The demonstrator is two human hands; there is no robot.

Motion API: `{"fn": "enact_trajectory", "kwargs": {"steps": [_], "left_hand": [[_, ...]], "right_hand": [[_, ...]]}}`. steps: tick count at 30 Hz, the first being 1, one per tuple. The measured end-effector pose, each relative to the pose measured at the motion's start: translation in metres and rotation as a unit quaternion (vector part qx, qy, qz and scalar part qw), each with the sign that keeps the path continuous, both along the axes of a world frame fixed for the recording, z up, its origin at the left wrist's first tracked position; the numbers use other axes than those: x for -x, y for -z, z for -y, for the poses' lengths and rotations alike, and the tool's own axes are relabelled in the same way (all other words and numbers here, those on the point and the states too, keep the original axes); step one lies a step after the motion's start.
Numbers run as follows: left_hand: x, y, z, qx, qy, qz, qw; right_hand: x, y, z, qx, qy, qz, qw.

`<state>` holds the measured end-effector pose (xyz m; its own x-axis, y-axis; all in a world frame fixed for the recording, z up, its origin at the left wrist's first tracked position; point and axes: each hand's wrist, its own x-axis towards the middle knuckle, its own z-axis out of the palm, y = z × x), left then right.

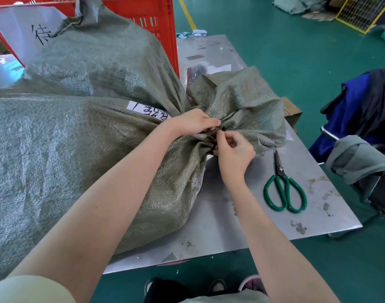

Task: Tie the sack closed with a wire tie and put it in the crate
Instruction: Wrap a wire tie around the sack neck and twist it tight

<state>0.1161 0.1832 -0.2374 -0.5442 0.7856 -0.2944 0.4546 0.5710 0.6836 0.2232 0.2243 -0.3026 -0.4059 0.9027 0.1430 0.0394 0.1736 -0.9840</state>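
The sack [82, 136] lies on its side across the worktop [296, 211], a big green woven-plastic bag stuffed full, with its gathered neck pointing toward the free right end and a second filled sack heaped behind it against the red crate [158, 22]. It looks bulky and soft rather than rigid, the cloth coarse and a little slick, so the bunched neck is probably the only firm handle while tying; lifting it into the crate likely calls for both arms under the body (the load looks too wide for a neck-only carry). The left hand [191, 123] reaches over the sack, forearm resting along it, its grip closed round the gathered neck to keep it pinched. The right hand [235, 154] comes up from below, wrist bent, thumb and forefinger pinched at a dark strand at the neck, seemingly the wire tie [214, 147], though it is too small to tell. Green-handled scissors [283, 189] lie untouched just beside the right wrist.
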Motion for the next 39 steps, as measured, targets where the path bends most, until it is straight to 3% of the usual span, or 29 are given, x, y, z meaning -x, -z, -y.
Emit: {"fn": "enact_trajectory", "kwargs": {"steps": [21, 26, 30, 33, 36, 38, 39], "left_hand": [[0.006, 0.009, -0.001, -0.026, 0.002, -0.006, 1.000], [0.008, 0.010, -0.001, -0.006, 0.022, -0.004, 1.000], [0.008, 0.011, -0.003, 0.034, 0.038, -0.034, 0.998], [0.009, 0.012, -0.001, 0.004, 0.018, -0.002, 1.000], [0.011, 0.011, 0.005, -0.042, 0.057, 0.031, 0.997], [0.011, 0.011, 0.007, -0.057, 0.069, 0.027, 0.996], [0.011, 0.011, 0.006, -0.057, 0.068, 0.023, 0.996]], "right_hand": [[0.008, 0.003, 0.002, -0.093, 0.047, 0.043, 0.994], [0.012, 0.004, 0.003, -0.185, 0.043, 0.058, 0.980], [0.017, 0.007, 0.000, -0.311, 0.040, 0.097, 0.945], [0.013, 0.007, -0.004, -0.325, 0.027, 0.099, 0.940], [0.005, 0.007, -0.003, -0.225, -0.042, 0.085, 0.970], [0.001, -0.001, -0.005, 0.006, -0.070, 0.010, 0.997], [-0.001, -0.005, -0.007, 0.131, -0.071, -0.036, 0.988]]}}
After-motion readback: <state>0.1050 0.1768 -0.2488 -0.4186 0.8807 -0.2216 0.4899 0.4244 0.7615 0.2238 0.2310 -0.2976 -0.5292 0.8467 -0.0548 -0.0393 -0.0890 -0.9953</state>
